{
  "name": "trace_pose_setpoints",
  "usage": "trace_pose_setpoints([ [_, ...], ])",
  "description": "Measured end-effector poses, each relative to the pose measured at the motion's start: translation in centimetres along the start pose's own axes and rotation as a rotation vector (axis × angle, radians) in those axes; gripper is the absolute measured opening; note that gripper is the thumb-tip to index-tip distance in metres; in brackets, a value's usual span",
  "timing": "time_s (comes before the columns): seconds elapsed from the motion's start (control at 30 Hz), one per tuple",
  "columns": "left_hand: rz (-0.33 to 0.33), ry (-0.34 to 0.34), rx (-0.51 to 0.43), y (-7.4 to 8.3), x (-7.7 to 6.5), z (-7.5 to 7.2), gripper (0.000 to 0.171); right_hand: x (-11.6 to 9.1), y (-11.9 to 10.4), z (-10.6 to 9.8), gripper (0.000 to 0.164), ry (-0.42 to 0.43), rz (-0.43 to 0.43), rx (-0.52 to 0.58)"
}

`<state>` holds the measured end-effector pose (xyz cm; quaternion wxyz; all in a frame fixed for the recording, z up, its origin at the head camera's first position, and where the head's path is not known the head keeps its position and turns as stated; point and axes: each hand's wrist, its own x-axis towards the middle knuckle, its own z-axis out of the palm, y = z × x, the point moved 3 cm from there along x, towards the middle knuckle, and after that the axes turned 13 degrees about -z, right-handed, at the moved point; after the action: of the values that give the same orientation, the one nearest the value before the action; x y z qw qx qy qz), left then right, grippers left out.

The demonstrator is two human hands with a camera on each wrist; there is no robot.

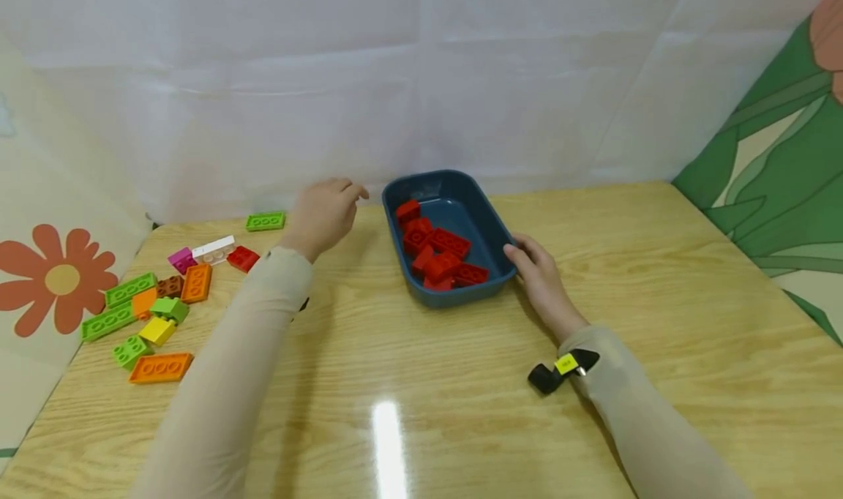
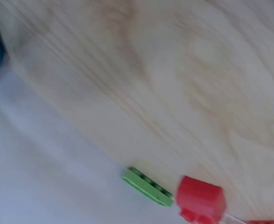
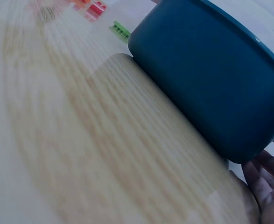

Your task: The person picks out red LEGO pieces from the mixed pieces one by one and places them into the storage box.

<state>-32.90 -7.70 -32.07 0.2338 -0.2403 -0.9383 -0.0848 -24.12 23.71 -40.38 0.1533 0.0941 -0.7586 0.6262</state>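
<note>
A dark blue plastic tub (image 1: 487, 217) stands at the back middle of the table, with several red toy building bricks (image 1: 443, 265) inside. My right hand (image 1: 541, 279) holds the tub at its near right corner, thumb at the rim and fingers against the outer side; the right wrist view shows these fingers (image 3: 263, 175) by the tub's lower corner. Left of the tub, my left hand (image 1: 326, 214) hovers with loosely bent fingers, and nothing shows in it. A red brick (image 1: 244, 258) and a green brick (image 1: 265, 222) lie on the table to its left.
Several loose bricks lie at the table's left side, among them a white one (image 1: 214, 250), an orange one (image 1: 161, 367) and a yellow one (image 1: 157, 331). A white cloth (image 1: 296, 82) hangs behind the table (image 1: 461, 396). Printed panels flank both sides.
</note>
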Motion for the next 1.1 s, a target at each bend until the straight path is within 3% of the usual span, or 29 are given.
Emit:
trace_pose_setpoints([
  [0.17,-0.006,-0.05,0.004,-1.9,-1.6,-0.5,0.021,0.0,0.0,-0.1,0.045,-0.004,0.002,-0.005],
  [0.3,-0.057,-0.113,0.002,-3.5,-2.9,-0.8,0.021,-0.1,0.0,-0.1,0.045,-0.005,0.009,-0.006],
  [0.63,-0.136,-0.198,0.042,-7.3,-5.8,-1.9,0.02,-0.1,-0.1,-0.4,0.046,-0.015,0.019,-0.026],
  [0.9,-0.282,-0.407,-0.024,-9.5,-7.4,-2.5,0.03,-0.1,-0.1,-0.4,0.046,-0.009,0.022,-0.011],
  [1.1,-0.307,-0.488,-0.071,-10.4,-8.4,-2.7,0.035,-0.2,0.0,-0.4,0.047,-0.01,0.031,-0.029],
])
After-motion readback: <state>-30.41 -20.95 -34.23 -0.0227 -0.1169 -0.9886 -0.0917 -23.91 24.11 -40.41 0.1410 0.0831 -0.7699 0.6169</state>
